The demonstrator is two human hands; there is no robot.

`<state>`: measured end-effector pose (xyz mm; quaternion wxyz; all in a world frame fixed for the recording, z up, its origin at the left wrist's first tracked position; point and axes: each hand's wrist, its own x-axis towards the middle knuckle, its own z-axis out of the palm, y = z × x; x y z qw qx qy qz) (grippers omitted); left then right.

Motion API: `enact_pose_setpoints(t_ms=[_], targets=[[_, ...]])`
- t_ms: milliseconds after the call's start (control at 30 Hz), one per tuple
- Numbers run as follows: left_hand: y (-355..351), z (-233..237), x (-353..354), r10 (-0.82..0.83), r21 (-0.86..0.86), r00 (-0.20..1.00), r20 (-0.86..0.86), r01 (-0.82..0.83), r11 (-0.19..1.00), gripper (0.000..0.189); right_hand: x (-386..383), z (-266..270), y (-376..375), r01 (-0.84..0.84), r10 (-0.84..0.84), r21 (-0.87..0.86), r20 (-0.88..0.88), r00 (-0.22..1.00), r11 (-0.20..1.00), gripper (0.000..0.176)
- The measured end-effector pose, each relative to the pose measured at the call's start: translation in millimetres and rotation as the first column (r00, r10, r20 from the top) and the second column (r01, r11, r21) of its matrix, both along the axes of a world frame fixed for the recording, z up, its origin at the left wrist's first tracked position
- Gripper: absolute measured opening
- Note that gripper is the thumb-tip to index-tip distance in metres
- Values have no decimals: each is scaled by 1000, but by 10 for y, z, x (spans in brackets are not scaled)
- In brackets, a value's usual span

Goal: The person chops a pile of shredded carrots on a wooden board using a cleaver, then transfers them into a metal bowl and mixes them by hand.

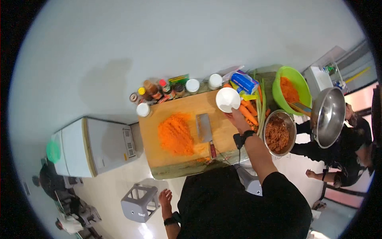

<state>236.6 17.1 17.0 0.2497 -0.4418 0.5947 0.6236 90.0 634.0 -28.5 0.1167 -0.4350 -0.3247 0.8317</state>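
Note:
My right hand (235, 117) grips the rim of a white bowl (228, 104) above the right end of the wooden cutting board (151, 159). The inside of the bowl shows and looks bare. On the board lie a heap of shredded carrot (175, 134) and a cleaver (204, 126) with a dark red handle. Whole carrots (249, 112) and green onions (261, 104) lie right of the bowl. My left hand (165, 198) hangs low beside the table, fingers loosely apart, holding nothing.
Seasoning bottles (152, 88) and white-lidded jars (192, 85) line the wall. To the right stand a green basin (306, 91) with shredded carrot and a metal bowl (292, 137) of reddish-brown mixture. A co-worker (350, 147) holds a metal pan (328, 117). A grey stool (139, 203) stands below.

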Motion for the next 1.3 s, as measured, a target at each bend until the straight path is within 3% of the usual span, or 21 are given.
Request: enact_pose_setpoints(t_ms=[100,133,167,200,267,333,367,400,433,467,500,600,667,733,800,933,1000,1067,1133,1267,1300], targets=[[144,93,-64,-125,38,992,-20,126,991,37,-16,140,34,32,-32,-5,-38,999,999,41],[240,76,-154,-172,73,984,-45,175,982,40,122,-199,98,38,-21,100,-167,986,994,37],[275,-50,-233,-246,80,964,-103,255,964,43,230,-46,80,78,-67,77,-132,989,994,35],[224,-374,-470,-223,179,975,25,215,960,42,507,271,138,125,-113,97,-117,987,987,35],[535,-405,-862,-419,151,892,-169,444,883,39,936,931,2,275,-259,70,-185,948,959,37],[1101,-375,-1333,-373,252,890,-264,437,864,35,1770,1285,155,451,-362,276,-319,876,849,38],[1486,-155,-1534,-457,219,835,-307,529,820,36,2281,1286,352,604,-537,44,-408,738,796,41],[1886,49,-1782,-537,179,766,-352,619,765,37,2505,1542,563,788,-695,232,-376,614,571,56],[2236,93,-2029,-645,157,672,-365,727,668,40,2841,1872,626,754,-669,183,-365,648,630,78],[2528,135,-2240,-735,132,567,-372,816,563,43,2936,2162,788,837,-808,210,-227,544,505,94],[2815,68,-2368,-734,183,562,-382,824,536,46,3026,2404,942,745,-695,253,-269,667,617,102],[3763,174,-2625,-686,389,635,-357,768,509,51,2863,2696,1479,801,-779,131,-187,599,584,86],[4099,-243,-2682,-608,462,644,-464,761,454,60,2985,2372,1895,617,-590,-29,-330,737,786,73],[4562,-225,-2589,-584,387,719,-376,695,606,64,2670,2318,1930,666,-651,-28,-244,719,746,48],[4842,-152,-2525,-596,417,704,-385,709,569,57,2797,1936,2058,568,-536,75,-247,807,820,37],[5103,-318,-2490,-576,472,756,-311,649,597,51,2666,2279,1396,584,-570,225,-128,812,780,32],[5255,-639,-2518,-484,541,840,-246,533,651,45,2494,2740,853,401,-457,422,36,888,813,19],[5366,-456,-2563,-498,556,820,-283,564,611,42,2862,2492,651,519,-540,204,60,839,830,11],[5484,-276,-2625,-510,560,798,-322,595,576,39,2858,2606,225,428,-485,264,210,849,864,11],[5632,-255,-2769,-574,522,732,-367,673,524,35,3006,2481,-323,359,-396,174,288,872,917,11],[5637,-380,-2848,-599,550,729,-330,665,506,33,3116,2349,-424,353,-384,153,314,868,923,38]])
